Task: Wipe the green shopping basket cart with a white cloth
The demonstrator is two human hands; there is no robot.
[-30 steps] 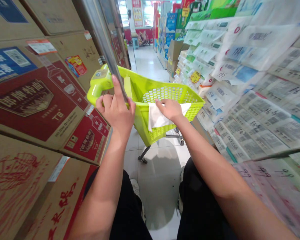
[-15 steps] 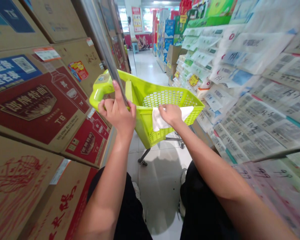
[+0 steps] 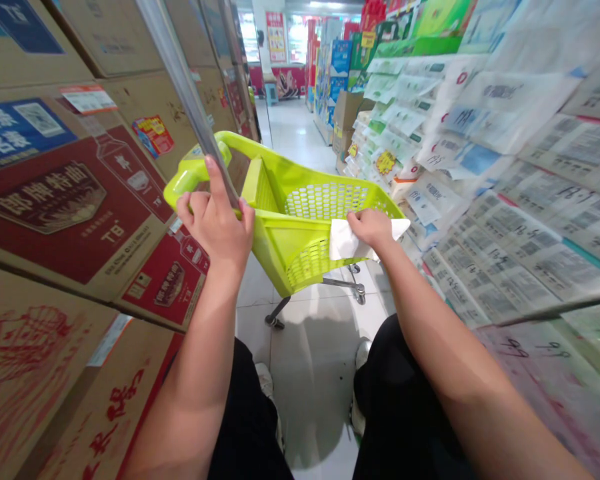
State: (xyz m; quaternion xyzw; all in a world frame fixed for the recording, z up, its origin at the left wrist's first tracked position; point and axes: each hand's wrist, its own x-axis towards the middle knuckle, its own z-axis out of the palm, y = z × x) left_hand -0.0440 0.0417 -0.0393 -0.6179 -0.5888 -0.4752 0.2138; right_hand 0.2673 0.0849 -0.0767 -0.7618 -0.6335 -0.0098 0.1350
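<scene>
A lime-green plastic shopping cart (image 3: 275, 250) stands sideways in front of me, its basket pierced with oval holes. From its near rim, beside the handle, a shiny metal pole (image 3: 185, 90) rises toward the upper left. My left hand (image 3: 217, 227) is closed round the foot of this pole, with the index finger stretched along it and the other fingers bent near the cart's rim. Farther along that rim, my right hand (image 3: 373, 230) presses a white cloth (image 3: 344, 241) over the edge. The cloth hangs down the outer side, and the fingertips are partly hidden.
Stacked cartons (image 3: 55, 207) line the left side closely. On the right rise packs of tissue paper (image 3: 480, 127) with handwritten prices. The tiled aisle (image 3: 300, 133) runs on past the cart toward a blue stool (image 3: 271, 92). My shoes (image 3: 267, 383) are on the floor below.
My right hand and the cloth have slid rightward along the rim, toward the basket's far end. The cart's handle end, the pole and my left hand have shifted slightly left in view.
</scene>
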